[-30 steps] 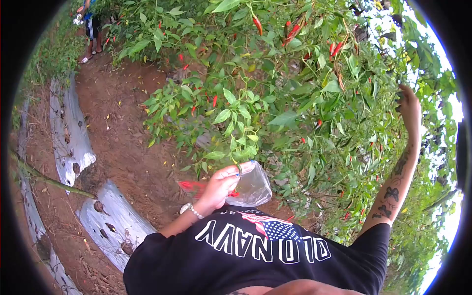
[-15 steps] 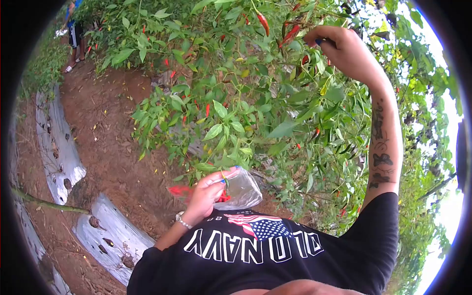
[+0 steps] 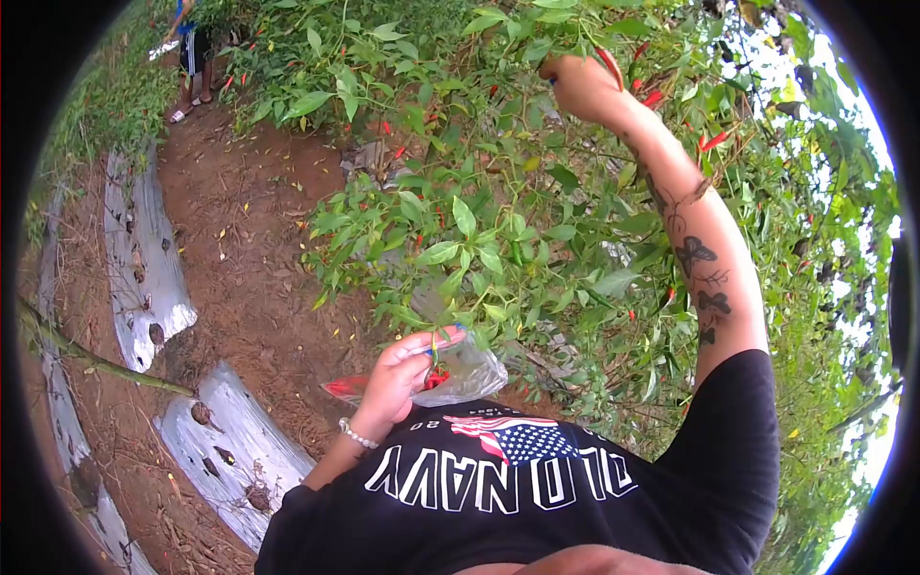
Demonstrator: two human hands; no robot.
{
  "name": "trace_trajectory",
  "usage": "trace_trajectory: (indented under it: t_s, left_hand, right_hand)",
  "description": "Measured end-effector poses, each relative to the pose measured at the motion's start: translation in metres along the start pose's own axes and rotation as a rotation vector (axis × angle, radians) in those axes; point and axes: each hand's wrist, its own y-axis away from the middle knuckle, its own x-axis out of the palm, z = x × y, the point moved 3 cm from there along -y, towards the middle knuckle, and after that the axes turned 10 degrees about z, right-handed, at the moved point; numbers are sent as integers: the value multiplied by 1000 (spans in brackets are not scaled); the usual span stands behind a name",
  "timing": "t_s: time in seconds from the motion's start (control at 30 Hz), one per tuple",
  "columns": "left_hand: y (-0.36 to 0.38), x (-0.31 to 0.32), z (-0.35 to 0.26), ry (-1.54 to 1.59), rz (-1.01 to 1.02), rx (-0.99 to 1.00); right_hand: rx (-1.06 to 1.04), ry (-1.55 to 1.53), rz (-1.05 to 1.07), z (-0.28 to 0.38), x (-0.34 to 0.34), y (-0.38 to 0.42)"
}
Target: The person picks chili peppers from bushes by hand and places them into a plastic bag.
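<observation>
A clear plastic bag with red chillies inside is in my left hand, whose fingers are closed on its edge near my shirt. My right hand reaches far forward into the chilli plant, at the top of the view. Its fingers are bent and partly hidden by leaves, so what they hold, if anything, cannot be made out. A red chilli hangs just beside that hand, and more red ones hang to the right of the forearm.
Brown soil lies to the left, with strips of silvery plastic sheeting that have holes in them. A thin branch crosses the lower left. Another person stands at the top left among plants.
My right hand has moved left, deeper among the leaves, and its forearm now slants more. My left hand stays near the same place with the bag. The view has shifted slightly.
</observation>
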Motion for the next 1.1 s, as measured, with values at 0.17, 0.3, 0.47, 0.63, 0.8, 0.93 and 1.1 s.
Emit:
trace_trajectory:
  t_s: [0.17, 0.3, 0.47, 0.63, 0.8, 0.93, 1.1]
  left_hand:
    - [6, -9, -3, 23, -20, 34]
    - [15, -16, -6, -1, -18, 48]
    - [27, -18, -14, 14, -87, 62]
    - [33, -19, -16, 5, -128, 104]
    - [35, -15, -11, -29, -241, 149]
    - [29, -7, -13, -68, -266, 179]
    - [21, 7, -19, -135, -262, 161]
  right_hand:
    - [-49, 30, 11, -62, 5, 37]
    - [-4, -90, -132, -76, 25, -71]
    - [45, -219, -295, -102, 51, -115]
    - [131, -294, -335, -86, 43, -123]
    - [75, -392, -350, -110, 72, -151]
    - [7, -492, -398, -112, 86, -137]
    - [-17, -616, -422, -108, 102, -144]
